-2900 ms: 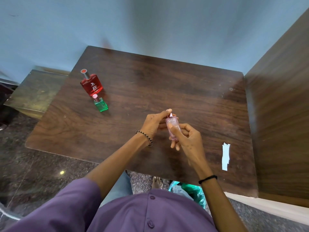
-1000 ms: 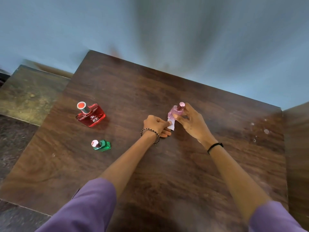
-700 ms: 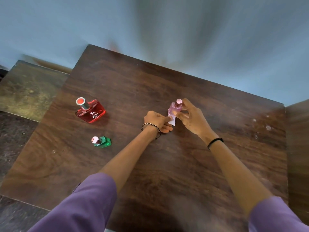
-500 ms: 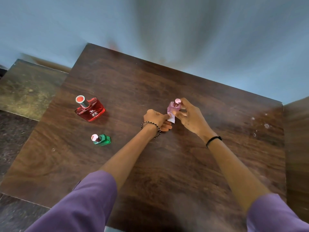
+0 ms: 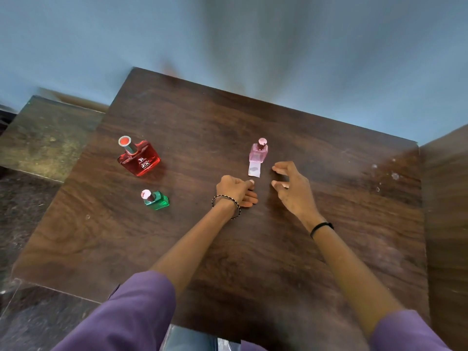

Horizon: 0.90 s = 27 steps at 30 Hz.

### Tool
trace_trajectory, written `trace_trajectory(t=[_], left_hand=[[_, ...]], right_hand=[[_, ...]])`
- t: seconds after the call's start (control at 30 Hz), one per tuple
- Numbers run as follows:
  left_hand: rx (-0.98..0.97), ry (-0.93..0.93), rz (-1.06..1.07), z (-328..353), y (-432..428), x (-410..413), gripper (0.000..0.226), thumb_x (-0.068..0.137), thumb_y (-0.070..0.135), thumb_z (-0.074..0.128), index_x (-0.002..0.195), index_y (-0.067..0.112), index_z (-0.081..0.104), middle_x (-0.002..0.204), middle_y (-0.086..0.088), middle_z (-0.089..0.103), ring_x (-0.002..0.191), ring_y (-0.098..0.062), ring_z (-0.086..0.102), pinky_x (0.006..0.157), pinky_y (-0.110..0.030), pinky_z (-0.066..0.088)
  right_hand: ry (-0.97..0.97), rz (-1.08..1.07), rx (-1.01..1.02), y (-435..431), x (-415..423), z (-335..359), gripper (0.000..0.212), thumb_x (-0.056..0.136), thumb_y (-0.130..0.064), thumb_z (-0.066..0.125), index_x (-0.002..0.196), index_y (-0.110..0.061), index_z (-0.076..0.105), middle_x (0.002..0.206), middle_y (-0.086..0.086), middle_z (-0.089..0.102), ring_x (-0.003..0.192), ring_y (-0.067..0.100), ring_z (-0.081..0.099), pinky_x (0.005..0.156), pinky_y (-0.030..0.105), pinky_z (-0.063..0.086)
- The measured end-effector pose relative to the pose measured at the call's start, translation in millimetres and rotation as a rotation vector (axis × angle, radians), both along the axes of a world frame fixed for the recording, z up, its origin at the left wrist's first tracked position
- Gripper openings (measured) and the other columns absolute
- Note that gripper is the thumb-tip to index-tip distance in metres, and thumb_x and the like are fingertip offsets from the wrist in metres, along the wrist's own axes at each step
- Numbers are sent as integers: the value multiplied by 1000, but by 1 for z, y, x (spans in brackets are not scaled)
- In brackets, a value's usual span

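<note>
A small pink perfume bottle [image 5: 258,153] stands upright on the dark wooden table [image 5: 228,249], with a white paper strip [image 5: 254,169] lying against its near side. My left hand [image 5: 236,190] rests on the table just below the strip, fingers curled, holding nothing. My right hand [image 5: 291,186] hovers to the right of the bottle with fingers loosely spread and apart from it. A larger red perfume bottle [image 5: 139,158] and a small green bottle [image 5: 155,198] stand at the left of the table.
A blue wall rises behind the table. A wooden panel [image 5: 445,224] borders the table's right side. A lower stone ledge [image 5: 45,133] lies to the left, and dark floor shows below it.
My right hand has let go of the pink bottle and drawn back to the right. My left hand has released the paper strip and pulled slightly toward me. The bottle now stands alone.
</note>
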<state>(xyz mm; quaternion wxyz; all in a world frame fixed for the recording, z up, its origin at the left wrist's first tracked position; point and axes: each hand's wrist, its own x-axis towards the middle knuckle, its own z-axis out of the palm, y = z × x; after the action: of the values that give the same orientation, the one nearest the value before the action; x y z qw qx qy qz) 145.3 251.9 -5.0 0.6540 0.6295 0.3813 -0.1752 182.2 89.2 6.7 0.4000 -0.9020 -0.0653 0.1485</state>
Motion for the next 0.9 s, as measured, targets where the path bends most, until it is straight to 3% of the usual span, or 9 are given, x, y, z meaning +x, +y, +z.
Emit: trace_trajectory(t=[0.1,0.3,0.4,0.53,0.7,0.8,0.9], left_hand=[[41,-5,-58,0,-17,-21,24,93,18,68,85,-4,70,72,-18,73,51,-20,70,49,-27,58],[127,-71,-272,0,-70,-69,25,93,21,65,88,-2,73,72,-14,76,53,-16,70,53,-25,58],[171,-115,-428,2,-102,-90,23,94,23,63,93,1,71,77,-13,77,63,-23,73,60,-31,60],[305,-187,-723,7,-136,-108,21,92,32,61,91,13,71,79,-3,78,73,-17,75,78,-34,60],[461,-332,-1038,15,-173,-121,19,93,39,57,99,26,69,103,9,75,94,-12,69,86,-36,56],[451,-429,-1113,18,-190,-127,18,92,33,58,105,30,69,108,15,72,101,-6,66,87,-32,54],[472,-535,-1252,18,-202,-131,31,93,29,59,123,25,64,129,8,66,120,-11,60,98,-32,47]], right_hand=[[-14,-24,4,-16,-28,0,42,95,-1,67,133,-14,55,136,0,65,121,7,58,83,-5,38],[4,-83,30,-59,-96,4,39,94,-2,69,130,-12,58,133,0,66,120,15,63,96,22,51],[-7,-133,19,-89,-132,6,33,94,-4,70,124,-13,61,127,0,69,118,14,64,98,30,55],[-47,-223,11,-135,-170,7,26,93,-6,71,118,-11,64,116,0,74,108,13,68,91,17,50],[-63,-336,-34,-192,-208,7,28,95,-1,67,121,-10,64,116,-1,74,106,15,69,93,21,49],[-97,-341,-120,-221,-224,7,41,90,11,62,126,-9,63,125,1,70,119,19,64,105,30,47],[-59,-345,-141,-240,-236,4,55,85,17,61,134,-6,59,142,5,62,130,26,58,111,42,46]])
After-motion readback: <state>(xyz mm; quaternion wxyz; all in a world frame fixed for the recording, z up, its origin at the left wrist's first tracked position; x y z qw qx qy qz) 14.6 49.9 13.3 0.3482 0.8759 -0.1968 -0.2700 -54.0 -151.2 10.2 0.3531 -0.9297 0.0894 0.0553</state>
